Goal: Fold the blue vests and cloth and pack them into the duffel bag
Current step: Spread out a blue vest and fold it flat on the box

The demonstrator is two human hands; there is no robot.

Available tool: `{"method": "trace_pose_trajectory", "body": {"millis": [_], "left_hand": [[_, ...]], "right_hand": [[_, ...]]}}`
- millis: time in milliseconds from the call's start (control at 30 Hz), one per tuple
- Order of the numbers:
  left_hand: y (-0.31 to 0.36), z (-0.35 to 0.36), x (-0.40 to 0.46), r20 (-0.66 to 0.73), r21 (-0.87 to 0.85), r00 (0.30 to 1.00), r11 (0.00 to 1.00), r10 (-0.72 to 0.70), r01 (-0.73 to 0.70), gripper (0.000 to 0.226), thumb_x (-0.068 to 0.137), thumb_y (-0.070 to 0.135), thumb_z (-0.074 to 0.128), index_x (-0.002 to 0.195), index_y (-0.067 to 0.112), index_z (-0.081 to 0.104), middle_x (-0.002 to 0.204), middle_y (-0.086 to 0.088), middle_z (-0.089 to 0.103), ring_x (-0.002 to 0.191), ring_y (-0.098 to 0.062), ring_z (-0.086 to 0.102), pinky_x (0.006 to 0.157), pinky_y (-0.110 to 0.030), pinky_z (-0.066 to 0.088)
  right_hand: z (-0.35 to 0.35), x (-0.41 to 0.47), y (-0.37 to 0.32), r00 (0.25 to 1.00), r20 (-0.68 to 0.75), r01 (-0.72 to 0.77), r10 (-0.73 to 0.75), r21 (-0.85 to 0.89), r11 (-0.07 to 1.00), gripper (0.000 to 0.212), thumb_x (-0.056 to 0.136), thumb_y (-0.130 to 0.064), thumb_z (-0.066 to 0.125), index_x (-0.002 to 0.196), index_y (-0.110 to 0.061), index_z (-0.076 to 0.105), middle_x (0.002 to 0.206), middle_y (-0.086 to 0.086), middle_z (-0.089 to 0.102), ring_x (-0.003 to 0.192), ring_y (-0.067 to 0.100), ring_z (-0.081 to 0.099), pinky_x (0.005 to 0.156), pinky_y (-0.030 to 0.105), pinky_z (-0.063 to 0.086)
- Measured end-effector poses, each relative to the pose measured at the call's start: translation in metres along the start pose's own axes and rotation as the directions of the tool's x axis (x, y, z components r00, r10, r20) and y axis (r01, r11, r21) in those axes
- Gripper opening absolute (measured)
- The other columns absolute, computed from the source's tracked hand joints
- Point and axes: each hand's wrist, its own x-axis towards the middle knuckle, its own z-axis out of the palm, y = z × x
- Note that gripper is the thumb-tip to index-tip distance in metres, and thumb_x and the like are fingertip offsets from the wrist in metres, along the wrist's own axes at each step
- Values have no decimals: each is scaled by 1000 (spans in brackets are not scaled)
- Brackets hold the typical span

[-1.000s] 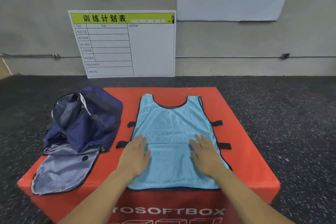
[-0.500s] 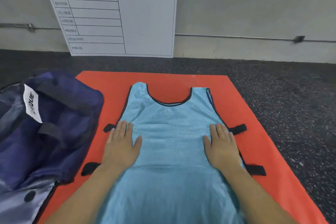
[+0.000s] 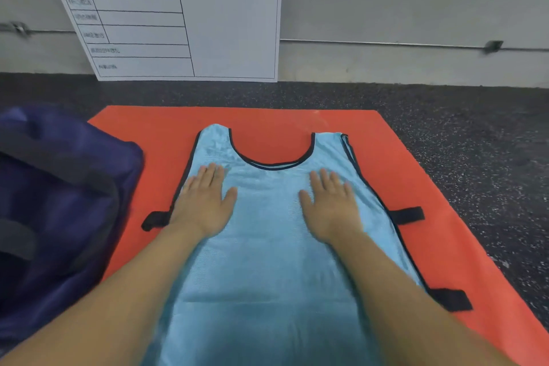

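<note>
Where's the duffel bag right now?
In the head view the navy duffel bag fills the left edge, sitting on the left side of the orange box, just left of the blue vest and the left hand.

This looks like a gym or sports training room. An orange padded box top sits on dark speckled rubber flooring (the sort laid in weight rooms). Beyond the box, a white planner board with ruled rows and printed Chinese headings leans against a bare grey wall, where a thin conduit runs level.
</note>
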Motion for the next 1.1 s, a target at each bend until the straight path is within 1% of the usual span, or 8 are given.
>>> {"method": "trace_pose_trajectory", "body": {"millis": [133,267,333,600,800,900,1000,1100], "left_hand": [[5,-3,16,2,9,998,998,-58,58,66,106,46,16,162,13,8,170,-8,0,156,-22,-3,126,-40,0],[48,8,10,-20,13,986,986,166,-165,83,89,52,-6,161,17,17,169,-2,10,156,-18,5,126,-39,5],[35,5,13,-3,-19,993,993,120,-120,79,92,53,-1,162,19,14,170,1,7,156,-16,2,126,-38,2],[-16,-9,1,4,119,1000,993,-27,27,69,102,44,4,161,8,7,170,-7,2,156,-18,-2,126,-38,-3],[53,12,-77,-39,42,984,984,176,-175,88,85,49,-15,161,9,5,168,-4,-3,156,-16,-5,126,-35,-4],[17,7,-102,-50,32,994,995,99,-98,87,90,53,-5,159,5,17,168,-9,9,156,-21,6,127,-39,4],[-9,-1,-125,-45,55,999,998,7,-4,81,95,49,10,152,-3,35,161,-19,30,152,-30,25,125,-41,12],[33,-5,-154,-29,59,996,995,84,-82,67,92,38,32,130,-9,61,138,-27,57,130,-38,56,112,-44,26]], "right_hand": [[-11,22,28,977,-77,-201,200,-9,980,76,97,-45,-3,159,-9,22,168,11,16,155,30,9,126,47,8],[4,8,-53,972,-59,231,-227,64,971,80,93,-44,-4,159,-12,29,167,11,22,155,29,16,125,46,14],[4,0,-66,953,-23,304,-303,100,947,79,94,-52,0,162,-19,21,170,4,15,157,22,8,127,44,6],[-19,19,50,978,-19,-207,206,-36,978,70,104,-48,4,163,-11,6,172,6,0,158,25,-6,128,45,1],[9,-78,-57,960,3,281,-282,71,957,82,91,-48,-5,163,-13,13,171,2,7,158,20,1,127,39,-3],[0,-90,-3,996,-9,89,-89,44,995,70,101,-48,4,164,-16,5,171,-2,-1,158,18,-5,127,38,-5],[-13,-93,43,992,16,-121,122,-42,992,86,89,-53,-13,163,-12,3,172,3,-3,158,20,-7,127,38,-5],[-13,-122,-4,999,14,-47,48,-36,998,77,97,-42,2,159,-1,24,168,14,19,156,29,17,125,39,5]]}}
